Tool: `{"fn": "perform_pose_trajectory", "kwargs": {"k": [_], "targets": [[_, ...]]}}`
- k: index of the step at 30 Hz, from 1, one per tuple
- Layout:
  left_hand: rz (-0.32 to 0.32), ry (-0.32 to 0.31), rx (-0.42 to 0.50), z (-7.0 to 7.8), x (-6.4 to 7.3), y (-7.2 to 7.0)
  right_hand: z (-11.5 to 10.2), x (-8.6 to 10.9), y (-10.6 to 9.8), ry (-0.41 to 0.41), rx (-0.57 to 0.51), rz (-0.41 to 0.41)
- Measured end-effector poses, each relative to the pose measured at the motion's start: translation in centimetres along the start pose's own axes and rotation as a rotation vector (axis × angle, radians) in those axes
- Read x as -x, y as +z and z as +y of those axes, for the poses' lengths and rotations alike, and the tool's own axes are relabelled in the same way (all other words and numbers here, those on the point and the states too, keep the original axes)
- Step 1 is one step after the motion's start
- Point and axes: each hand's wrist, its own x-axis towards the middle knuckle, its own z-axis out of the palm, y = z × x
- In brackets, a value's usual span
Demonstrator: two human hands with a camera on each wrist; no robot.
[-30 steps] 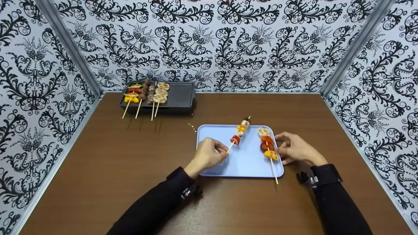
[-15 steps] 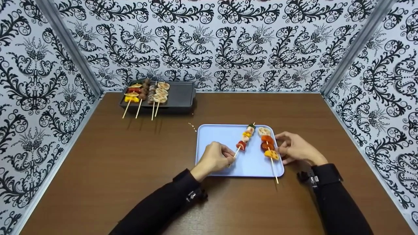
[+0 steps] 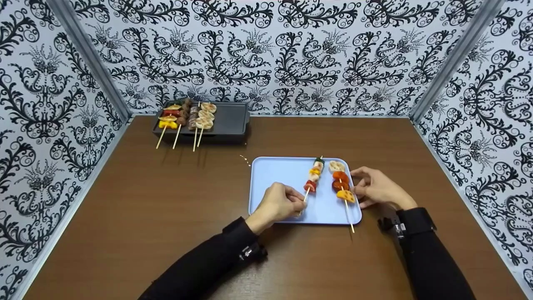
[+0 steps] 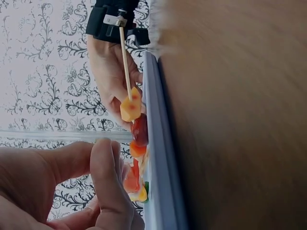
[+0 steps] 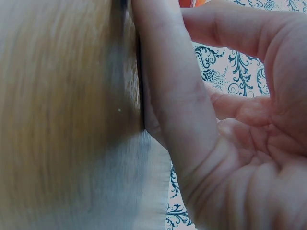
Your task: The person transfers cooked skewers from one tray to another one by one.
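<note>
My left hand (image 3: 281,203) pinches the bare stick end of a skewer (image 3: 314,175) with red, white, yellow and green pieces. This skewer lies over the light blue tray (image 3: 275,168), its food end toward the tray's far edge. In the left wrist view, the thumb and fingers of my left hand (image 4: 108,187) hide the stick. To the right is a second skewer (image 3: 341,185) with pale, orange, dark red and yellow pieces, its stick reaching past the tray's near rim. My right hand (image 3: 381,189) grips the tray's right rim; its fingertips are partly hidden.
A dark grill plate (image 3: 229,116) stands at the back left of the brown table (image 3: 187,187), with several skewers (image 3: 183,116) on its left part, sticks pointing forward. Small light specks (image 3: 245,159) lie beside the tray. Patterned walls (image 3: 266,54) surround the table on three sides.
My left hand has moved right and slightly nearer with its skewer, bringing the skewer down closer to the other one on the tray. My right hand has stayed at the rim.
</note>
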Motion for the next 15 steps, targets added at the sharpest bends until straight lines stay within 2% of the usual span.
{"fn": "perform_pose_trajectory", "kwargs": {"k": [4, 7, 13, 15], "targets": [[-0.035, -0.034, 0.103, 0.4, 0.1, 0.6, -0.2, 0.1, 0.0, -0.001, 0.001, 0.002], [-0.057, -0.041, 0.138, 0.7, 0.1, 1.0, -0.3, 0.1, 0.0, 0.004, 0.000, 0.008], [-0.061, -0.002, 0.030, 1.0, 0.2, 2.0, -0.3, 0.1, -0.1, 0.006, 0.003, 0.000], [-0.063, -0.003, 0.020, 1.1, 0.3, 2.4, -0.2, 0.2, -0.1, 0.004, 0.010, -0.004]]}}
